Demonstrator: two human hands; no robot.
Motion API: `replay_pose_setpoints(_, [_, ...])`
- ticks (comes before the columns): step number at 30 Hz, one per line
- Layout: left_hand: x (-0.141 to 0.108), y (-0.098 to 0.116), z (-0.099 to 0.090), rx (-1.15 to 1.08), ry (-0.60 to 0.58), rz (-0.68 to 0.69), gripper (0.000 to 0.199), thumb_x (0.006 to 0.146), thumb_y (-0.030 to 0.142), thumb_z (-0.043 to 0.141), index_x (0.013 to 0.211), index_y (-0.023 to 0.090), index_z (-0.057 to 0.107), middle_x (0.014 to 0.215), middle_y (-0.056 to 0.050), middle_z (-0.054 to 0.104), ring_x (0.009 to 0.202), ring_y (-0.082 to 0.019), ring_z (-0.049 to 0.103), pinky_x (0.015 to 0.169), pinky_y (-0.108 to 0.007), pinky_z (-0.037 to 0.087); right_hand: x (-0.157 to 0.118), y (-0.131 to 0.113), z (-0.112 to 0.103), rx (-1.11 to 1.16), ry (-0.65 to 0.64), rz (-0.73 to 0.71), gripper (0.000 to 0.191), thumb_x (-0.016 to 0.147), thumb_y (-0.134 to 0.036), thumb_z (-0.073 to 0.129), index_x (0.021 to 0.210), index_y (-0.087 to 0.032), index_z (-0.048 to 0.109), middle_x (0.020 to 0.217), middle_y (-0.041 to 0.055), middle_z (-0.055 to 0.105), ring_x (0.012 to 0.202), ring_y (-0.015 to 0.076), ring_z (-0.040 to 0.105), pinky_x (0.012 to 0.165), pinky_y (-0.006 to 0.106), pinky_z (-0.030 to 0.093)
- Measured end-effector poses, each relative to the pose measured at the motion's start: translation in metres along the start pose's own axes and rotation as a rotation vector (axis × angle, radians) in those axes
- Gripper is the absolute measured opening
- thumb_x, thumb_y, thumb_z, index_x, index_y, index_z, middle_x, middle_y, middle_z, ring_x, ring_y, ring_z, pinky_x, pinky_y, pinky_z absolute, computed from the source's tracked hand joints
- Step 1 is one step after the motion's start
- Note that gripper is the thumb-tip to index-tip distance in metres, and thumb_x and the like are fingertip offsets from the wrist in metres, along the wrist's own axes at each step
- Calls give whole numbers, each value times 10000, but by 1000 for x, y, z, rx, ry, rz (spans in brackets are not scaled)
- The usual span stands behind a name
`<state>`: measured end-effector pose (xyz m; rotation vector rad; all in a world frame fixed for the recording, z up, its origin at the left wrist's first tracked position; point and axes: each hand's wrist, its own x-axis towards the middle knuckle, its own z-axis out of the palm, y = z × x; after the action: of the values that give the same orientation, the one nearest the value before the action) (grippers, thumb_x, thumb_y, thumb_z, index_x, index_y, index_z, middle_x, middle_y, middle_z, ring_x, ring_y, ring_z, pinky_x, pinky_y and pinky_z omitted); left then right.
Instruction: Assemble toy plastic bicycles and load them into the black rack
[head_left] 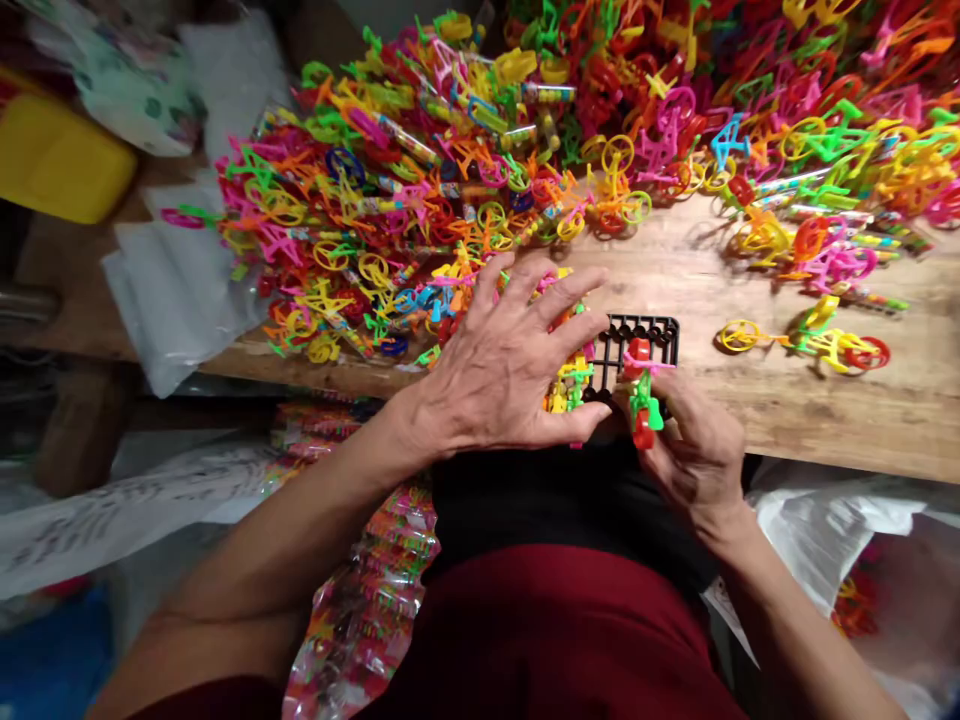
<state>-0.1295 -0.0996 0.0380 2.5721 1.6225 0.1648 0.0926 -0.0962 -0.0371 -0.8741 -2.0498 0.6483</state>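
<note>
My left hand lies palm down with its fingers spread, over small colourful toy pieces at the left part of a black plastic rack. Between the thumb and fingers of my right hand is a small toy bicycle with red wheels and a green and pink body. It is held at the rack's right front part. The rack rests near the front edge of the wooden table. The palm of my left hand hides part of the toys under it.
A large heap of colourful toy pieces spreads along the back and left. One yellow and green toy bicycle lies to the right. Clear plastic bags hang over the left edge, near a yellow container. Printed packets hang below.
</note>
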Motion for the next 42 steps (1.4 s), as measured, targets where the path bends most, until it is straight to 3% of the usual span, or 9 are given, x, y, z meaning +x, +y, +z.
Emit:
replay_pose_setpoints(4, [0, 2, 0, -8, 25, -7, 705, 853, 696, 521, 1341, 191, 573, 1594, -92, 441, 1412, -395, 401, 1230, -604, 187, -3, 2, 16, 56, 10, 76, 213, 937, -224, 581, 1122, -245, 684, 957, 56, 754, 895, 224, 702, 818, 382, 541])
replay_pose_setpoints(9, [0, 4, -1, -28, 25, -18, 670, 852, 648, 541, 1342, 193, 590, 1592, -89, 454, 1425, -385, 403, 1235, -608, 187, -5, 5, 20, -30, -37, -9, 217, 920, -183, 561, 1104, -235, 661, 909, 46, 737, 872, 222, 665, 798, 379, 503])
replay_pose_setpoints(13, [-1, 4, -3, -54, 16, -42, 665, 860, 632, 538, 1351, 187, 601, 1593, -90, 457, 1434, -384, 416, 1250, -613, 173, -4, 3, 20, -76, -58, -92, 278, 923, -150, 547, 1186, -224, 601, 997, 68, 742, 903, 224, 653, 816, 390, 485])
replay_pose_setpoints(16, [-2, 2, -4, -70, 24, -10, 662, 880, 618, 538, 1411, 223, 571, 1640, -84, 386, 1537, -406, 273, 1262, -638, 131, -3, 2, 21, -84, -58, -117, 324, 922, -143, 549, 1236, -219, 567, 1019, 81, 737, 912, 233, 642, 807, 395, 484])
replay_pose_setpoints(20, [-4, -2, -7, -72, 63, 129, 582, 894, 631, 546, 1413, 367, 549, 1676, 4, 319, 1597, -397, 87, 1252, -686, 48, -3, 1, 23, -32, -45, -88, 386, 909, -150, 543, 1286, -230, 549, 1005, 86, 726, 937, 255, 643, 810, 409, 501])
replay_pose_setpoints(26, [-2, -3, -13, -98, -102, 103, 523, 935, 583, 488, 1336, 270, 608, 1662, -7, 352, 1593, -380, 127, 1267, -647, 93, -9, 4, 27, -10, -62, -60, 381, 911, -180, 531, 1291, -196, 558, 1064, 120, 720, 935, 268, 619, 827, 430, 482])
replay_pose_setpoints(30, [0, -4, -7, -82, -56, 107, 564, 901, 634, 502, 1286, 244, 634, 1639, -10, 390, 1593, -366, 147, 1284, -614, 96, -12, 5, 29, -13, -43, -82, 385, 920, -206, 531, 1304, -191, 545, 1074, 123, 713, 958, 276, 622, 849, 443, 477])
replay_pose_setpoints(37, [-2, -5, -2, -71, -14, 127, 544, 905, 621, 529, 1248, 216, 651, 1628, -35, 411, 1584, -371, 189, 1291, -604, 118, -11, 8, 27, -3, -52, -121, 376, 880, -100, 542, 1248, -178, 568, 1014, 110, 696, 938, 256, 619, 826, 425, 514])
replay_pose_setpoints(42, [-1, -5, -4, -70, -20, 125, 598, 896, 648, 513, 1274, 205, 649, 1627, -49, 417, 1579, -368, 219, 1303, -597, 116, -15, 12, 28, 1, 2, -187, 478, 842, -93, 566, 1310, -187, 550, 1040, 112, 691, 957, 275, 651, 834, 454, 551])
